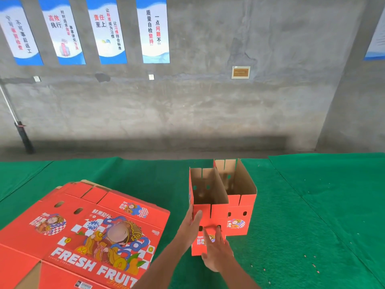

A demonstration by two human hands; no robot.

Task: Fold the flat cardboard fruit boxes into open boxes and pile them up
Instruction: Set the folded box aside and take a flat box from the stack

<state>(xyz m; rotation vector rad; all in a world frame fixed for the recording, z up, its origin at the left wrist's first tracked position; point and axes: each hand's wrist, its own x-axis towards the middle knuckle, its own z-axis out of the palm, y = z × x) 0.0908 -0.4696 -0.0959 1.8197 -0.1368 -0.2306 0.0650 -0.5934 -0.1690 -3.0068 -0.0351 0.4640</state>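
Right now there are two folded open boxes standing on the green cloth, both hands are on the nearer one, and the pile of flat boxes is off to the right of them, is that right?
Not quite. The head view shows the pile of flat boxes to the left, not the right. Otherwise correct: two folded boxes stand on the green cloth, with the left hand and right hand on the nearer box, the farther box behind it.

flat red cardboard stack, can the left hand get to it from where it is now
Probably yes. The left hand rests open against the near folded red cardboard box, and the stack of flat red cardboard boxes lies on that same side, with only bare green cloth between them.
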